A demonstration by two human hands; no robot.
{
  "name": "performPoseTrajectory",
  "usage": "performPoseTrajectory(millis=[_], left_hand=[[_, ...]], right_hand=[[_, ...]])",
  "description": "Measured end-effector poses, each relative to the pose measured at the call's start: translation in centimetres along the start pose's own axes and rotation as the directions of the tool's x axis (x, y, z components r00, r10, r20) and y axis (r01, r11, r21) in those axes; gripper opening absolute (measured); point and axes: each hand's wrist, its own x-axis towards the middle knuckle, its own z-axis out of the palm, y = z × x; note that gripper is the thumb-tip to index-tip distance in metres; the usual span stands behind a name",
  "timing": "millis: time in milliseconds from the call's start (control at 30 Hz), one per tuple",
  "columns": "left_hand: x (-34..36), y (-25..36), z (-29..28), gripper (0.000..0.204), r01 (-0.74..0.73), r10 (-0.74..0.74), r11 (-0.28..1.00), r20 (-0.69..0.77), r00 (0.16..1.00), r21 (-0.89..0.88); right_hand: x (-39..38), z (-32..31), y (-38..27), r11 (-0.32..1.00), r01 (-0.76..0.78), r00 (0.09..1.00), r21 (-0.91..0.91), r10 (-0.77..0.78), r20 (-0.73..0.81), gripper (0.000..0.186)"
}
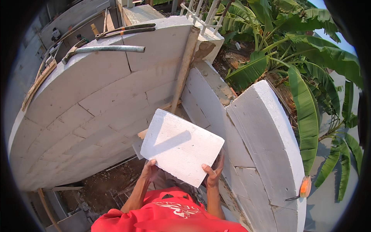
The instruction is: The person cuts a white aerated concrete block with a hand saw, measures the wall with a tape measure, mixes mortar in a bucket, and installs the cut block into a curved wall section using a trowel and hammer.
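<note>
A white aerated concrete block [181, 149] is held up in front of my body, tilted, with a shadow across its face. My left hand [149, 170] grips its lower left edge, the thumb resting on the face. On the lower right edge my right hand [213, 172] has hold, its thumb also on the face and the other fingers behind the block. The block wall [96, 92] rises on the left, and a second block wall [262, 143] stands close by on the right.
Atop the left wall lie a hammer [116, 48], long-handled pincers [129, 30] and a wooden-edged tool [40, 83]. An orange-handled tool [305, 186] rests on the right wall. A wooden post [186, 65] leans in the corner below steel bars [206, 17]. Banana plants [305, 112] grow beyond.
</note>
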Motion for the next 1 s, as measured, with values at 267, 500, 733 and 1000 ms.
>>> performPoseTrajectory(millis=[267,500,733,1000], left_hand=[[4.5,22.7,6.2,0.124,-0.412,0.057,0.307,0.415,0.908,0.858],[14.5,16.1,17.4,0.127,-0.573,-0.213,0.696,0.886,0.412,0.433],[15.0,10.2,17.3,0.115,-0.085,-0.141,0.966,0.768,0.624,0.245],[15.7,8.6,19.8,0.107,0.156,-0.121,0.988,0.694,0.709,0.014]], right_hand=[[4.3,3.4,-15.1,0.581,0.427,0.904,-0.693,-0.252,0.345,0.102],[7.9,8.2,-23.3,0.334,0.381,0.902,-0.862,0.072,0.426,0.091],[10.5,7.0,-31.3,0.617,0.186,0.930,-0.765,0.140,0.340,0.092],[5.0,4.2,-22.5,0.590,0.300,0.944,-0.750,-0.296,0.144,0.132]])
